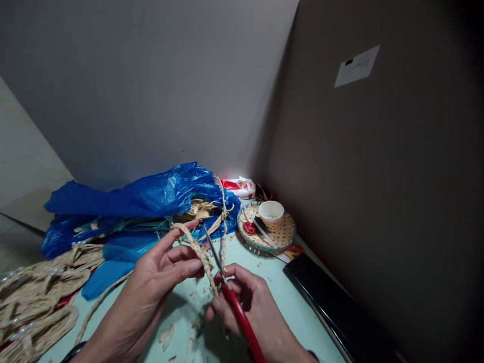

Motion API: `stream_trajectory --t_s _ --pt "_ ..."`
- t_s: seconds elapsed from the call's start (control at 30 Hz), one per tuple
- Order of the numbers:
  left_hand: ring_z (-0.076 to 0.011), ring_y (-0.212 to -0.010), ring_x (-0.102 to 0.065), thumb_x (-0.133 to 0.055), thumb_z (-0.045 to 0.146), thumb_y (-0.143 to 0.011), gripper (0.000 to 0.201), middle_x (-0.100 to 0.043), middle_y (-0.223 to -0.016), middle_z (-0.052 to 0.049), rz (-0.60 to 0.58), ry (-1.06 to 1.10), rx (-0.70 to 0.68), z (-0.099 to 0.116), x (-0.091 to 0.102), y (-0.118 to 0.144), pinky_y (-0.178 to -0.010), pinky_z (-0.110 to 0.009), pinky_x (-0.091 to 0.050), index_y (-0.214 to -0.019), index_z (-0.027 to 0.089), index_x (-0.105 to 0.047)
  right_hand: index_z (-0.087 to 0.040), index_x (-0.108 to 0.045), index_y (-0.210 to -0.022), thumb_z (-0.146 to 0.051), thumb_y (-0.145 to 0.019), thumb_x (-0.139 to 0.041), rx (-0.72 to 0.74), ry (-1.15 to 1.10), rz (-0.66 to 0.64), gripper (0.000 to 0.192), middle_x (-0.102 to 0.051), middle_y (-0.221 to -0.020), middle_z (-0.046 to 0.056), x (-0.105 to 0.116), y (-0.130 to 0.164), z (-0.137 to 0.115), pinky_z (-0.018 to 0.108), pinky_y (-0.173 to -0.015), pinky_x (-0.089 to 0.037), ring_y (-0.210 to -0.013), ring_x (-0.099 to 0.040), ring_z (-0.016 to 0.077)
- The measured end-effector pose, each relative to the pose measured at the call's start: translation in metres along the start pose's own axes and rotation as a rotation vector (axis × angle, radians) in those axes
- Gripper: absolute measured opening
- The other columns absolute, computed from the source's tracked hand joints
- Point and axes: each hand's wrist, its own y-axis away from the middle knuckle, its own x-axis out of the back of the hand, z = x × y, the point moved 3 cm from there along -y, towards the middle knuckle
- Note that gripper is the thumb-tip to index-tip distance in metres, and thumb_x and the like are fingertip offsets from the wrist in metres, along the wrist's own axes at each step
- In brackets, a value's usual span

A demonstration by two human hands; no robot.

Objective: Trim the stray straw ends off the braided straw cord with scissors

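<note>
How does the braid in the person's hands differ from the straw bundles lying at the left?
The braid is one thin plaited cord, held up by the left hand beside the scissors in the right hand. The straw bundles are thick, loose and flat on the table. Both are pale tan fibre.

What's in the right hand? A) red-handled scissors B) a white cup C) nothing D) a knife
A: the right hand grips red-handled scissors, blades pointing up beside the braided straw cord that the left hand pinches.
</note>
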Motion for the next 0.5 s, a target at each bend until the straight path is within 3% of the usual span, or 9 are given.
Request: stream_trajectory --t_s 0.13,0.27,0.37,0.5 --pt "-0.02 -0.076 -0.065 -0.081 0.025 -0.078 0.096 -0.073 -0.083 0.0 -0.007 -0.058 -0.026 0.003 -0.002 0.002 -0.069 -0.03 -0.055 -0.159 0.028 -0.029 -0.019 -0.055 -0.09 -0.029 -0.07 -0.082 0.04 0.033 0.004 0.035 -0.064 -0.063 -0.003 0.003 -0.002 0.005 0.018 -0.054 -0.04 -0.054 -0.053 0.0088" --pt "-0.0155 -0.071 -0.061 -0.083 0.027 -0.077 0.091 -0.072 -0.079 0.002 0.04 -0.084 -0.057 0.004 0.002 0.004 -0.067 -0.024 -0.052 -0.156 0.03 -0.037 -0.019 -0.059 -0.092 -0.031 -0.079 -0.076 0.173 0.214 0.095 0.025 -0.063 -0.067 -0.003 0.016 -0.003 0.0 0.021 -0.058 -0.043 -0.058 -0.053 0.0111" --pt "-0.0153 -0.072 -0.063 -0.083 0.029 -0.077 0.086 -0.071 -0.075 0.004 0.053 -0.122 -0.075 0.005 0.006 0.004 -0.071 -0.023 -0.051 -0.152 0.031 -0.043 -0.02 -0.06 -0.096 -0.025 -0.08 -0.073 0.394 0.504 0.198 0.021 -0.062 -0.072 -0.003 0.028 0.001 -0.015 0.023 -0.059 -0.042 -0.059 -0.051 0.0117" --pt "-0.0172 -0.073 -0.066 -0.084 0.035 -0.076 0.089 -0.069 -0.07 0.006 0.062 -0.18 -0.119 0.007 0.01 0.002 -0.077 -0.026 -0.05 -0.154 0.029 -0.04 -0.019 -0.059 -0.102 -0.019 -0.08 -0.072 0.738 0.849 0.264 0.025 -0.064 -0.083 0.001 0.034 0.011 -0.03 0.026 -0.062 -0.042 -0.066 -0.052 0.0149"
